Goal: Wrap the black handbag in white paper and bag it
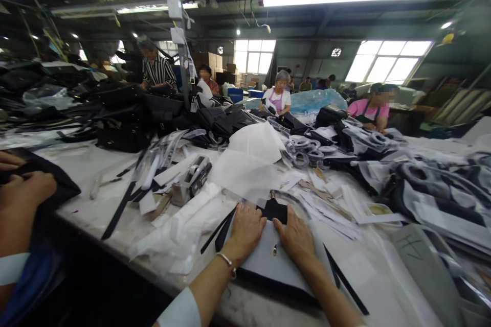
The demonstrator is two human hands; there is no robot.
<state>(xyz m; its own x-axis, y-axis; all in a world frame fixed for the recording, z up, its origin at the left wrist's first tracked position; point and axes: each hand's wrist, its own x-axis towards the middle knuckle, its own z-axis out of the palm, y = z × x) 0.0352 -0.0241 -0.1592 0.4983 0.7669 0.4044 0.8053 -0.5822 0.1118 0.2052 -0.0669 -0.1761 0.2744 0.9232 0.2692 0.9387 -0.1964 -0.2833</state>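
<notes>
A black handbag (275, 291) lies flat on the table in front of me, its face mostly covered by a pale grey sheet (264, 260). A small metal fitting (274, 250) shows in the middle of the sheet. My left hand (247, 230), with a bracelet at the wrist, rests on the upper left of the bag, fingers stretched forward. On the upper right lies my right hand (297, 235), fingers also extended. Between the fingertips a black flap (275, 210) is bare of the sheet. The bag's handle, wrapped in clear film, curves behind my right hand. Narrow black straps (347, 281) stick out at both sides.
A tape dispenser (192, 181) stands ahead to the left, beside white foam sheets (247, 158). Black bags (123, 122) and wrapped handles (307, 148) are heaped behind. A grey board (422, 271) lies at right. A co-worker's hands (26, 189) hold black material at left; other people work across the table.
</notes>
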